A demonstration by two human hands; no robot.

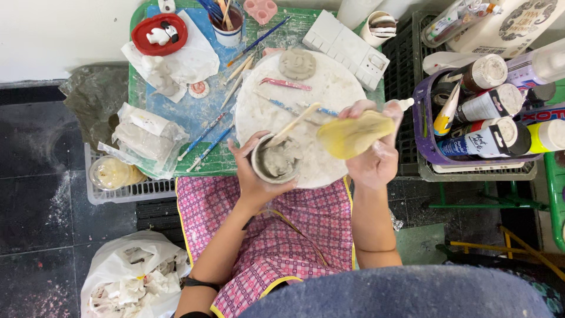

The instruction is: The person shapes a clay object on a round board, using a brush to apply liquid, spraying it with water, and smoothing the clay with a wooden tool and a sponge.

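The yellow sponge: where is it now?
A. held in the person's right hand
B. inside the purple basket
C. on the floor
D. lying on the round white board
A: the right hand holds the yellow sponge above the round white board, while the left hand holds a small clay cup.

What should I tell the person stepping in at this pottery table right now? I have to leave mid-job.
Left hand: cupped around a small round grey clay cup, held at the near edge of the round white work board. A pale wooden stick leans out of the cup.
Right hand: gripping a damp yellow sponge just right of the cup, not touching it.
Done: cup is formed; a flat grey clay face disc lies at the board's far edge.
Left: the cup's surface looks rough and wet inside, so probably smoothing remains.
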